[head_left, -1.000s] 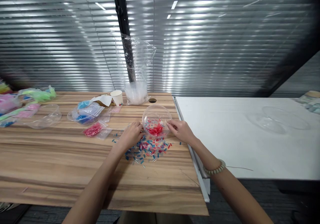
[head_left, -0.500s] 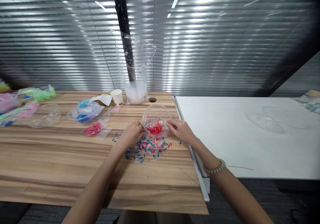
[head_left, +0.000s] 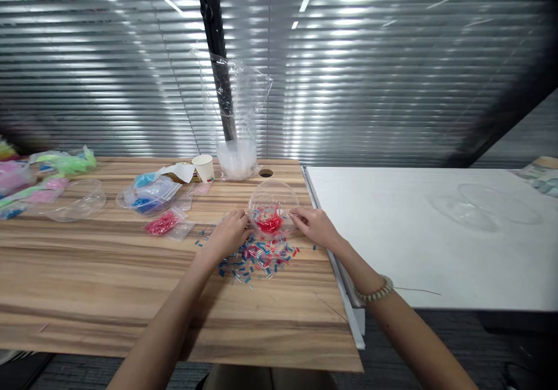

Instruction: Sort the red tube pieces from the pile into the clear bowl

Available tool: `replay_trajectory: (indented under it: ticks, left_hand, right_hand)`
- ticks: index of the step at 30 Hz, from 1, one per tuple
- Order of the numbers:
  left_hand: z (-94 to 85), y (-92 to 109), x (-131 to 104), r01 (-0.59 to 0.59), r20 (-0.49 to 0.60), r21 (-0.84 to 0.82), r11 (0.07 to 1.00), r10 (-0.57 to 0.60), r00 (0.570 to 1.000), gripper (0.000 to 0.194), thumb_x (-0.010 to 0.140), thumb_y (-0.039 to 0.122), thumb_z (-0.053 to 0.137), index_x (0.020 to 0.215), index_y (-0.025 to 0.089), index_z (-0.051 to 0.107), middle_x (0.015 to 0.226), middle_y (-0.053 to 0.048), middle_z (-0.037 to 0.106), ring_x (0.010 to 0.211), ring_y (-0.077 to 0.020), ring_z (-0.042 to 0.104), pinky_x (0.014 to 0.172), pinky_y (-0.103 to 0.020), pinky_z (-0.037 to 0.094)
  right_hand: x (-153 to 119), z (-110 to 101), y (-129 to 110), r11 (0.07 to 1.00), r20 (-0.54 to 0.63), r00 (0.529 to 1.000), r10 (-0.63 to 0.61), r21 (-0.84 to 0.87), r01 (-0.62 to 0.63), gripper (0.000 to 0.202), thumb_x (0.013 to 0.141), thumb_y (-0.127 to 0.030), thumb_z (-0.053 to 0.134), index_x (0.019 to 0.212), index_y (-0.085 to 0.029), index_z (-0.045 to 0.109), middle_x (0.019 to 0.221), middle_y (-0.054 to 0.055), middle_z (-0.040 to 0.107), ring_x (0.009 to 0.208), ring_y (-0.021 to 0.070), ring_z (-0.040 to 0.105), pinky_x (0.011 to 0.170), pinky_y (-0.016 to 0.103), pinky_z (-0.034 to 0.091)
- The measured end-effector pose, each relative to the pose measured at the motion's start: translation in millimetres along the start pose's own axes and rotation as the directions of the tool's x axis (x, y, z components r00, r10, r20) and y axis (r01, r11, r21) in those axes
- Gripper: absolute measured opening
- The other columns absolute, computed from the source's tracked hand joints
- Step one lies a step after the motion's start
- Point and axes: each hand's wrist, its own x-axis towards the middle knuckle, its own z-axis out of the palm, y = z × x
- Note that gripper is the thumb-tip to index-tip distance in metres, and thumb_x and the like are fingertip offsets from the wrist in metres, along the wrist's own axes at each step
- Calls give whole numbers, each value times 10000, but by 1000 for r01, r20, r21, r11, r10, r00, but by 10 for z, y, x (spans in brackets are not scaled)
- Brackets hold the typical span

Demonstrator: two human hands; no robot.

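A clear round plastic bowl (head_left: pixel 274 188) with a heap of small red tube beads (head_left: pixel 269 223) inside stands at the table's right part. On its left side my left hand (head_left: pixel 231 231) is closed, fingertips curled against the wall and partly hidden. Thumb and fingers of my right hand (head_left: pixel 313 225) pinch the bowl's right rim. Just in front of the bowl, loose blue, red and clear tube beads (head_left: pixel 261 259) lie scattered on the wooden table (head_left: pixel 131 297), some close under my left hand.
Left of the hands lie a bag of pink beads (head_left: pixel 161 224), a clear dish with blue bead bags (head_left: pixel 148 195) and a paper cup (head_left: pixel 203 168). A bag of stacked bowls (head_left: pixel 238 158) stands behind. Clear lids (head_left: pixel 499 204) rest on the white table (head_left: pixel 375 233).
Hands and bowl keep practically the same position; the camera view has shifted very slightly.
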Motion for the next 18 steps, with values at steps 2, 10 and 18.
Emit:
replay_trajectory:
  ticks: [2,10,18]
  left_hand:
    - [-2,-7,2,-11,4,4,1000,11,1000,240,831,230,502,1061,167,534,1127,-105,549,1116,-223,481,967,-373,386]
    - [-23,11,3,-23,18,50,998,22,1000,232,845,224,486,1053,136,542,1129,-128,546,1101,-236,486,955,-373,394]
    - [-34,34,-9,-12,18,34,999,11,1000,229,850,221,480,1053,139,546,1140,-128,542,1133,-241,466,983,-379,372]
  right_hand:
    - [-2,2,2,1000,2,1000,4,-2,-4,233,898,-235,411,895,-195,641,785,25,685,667,139,610,616,230,404]
    - [2,-8,-7,1000,2,1000,11,-6,-11,229,894,-239,423,901,-202,650,781,29,687,662,141,611,611,230,409]
    - [5,5,8,1000,27,999,27,3,-27,233,897,-235,423,946,-205,648,844,32,696,722,152,628,648,239,428]
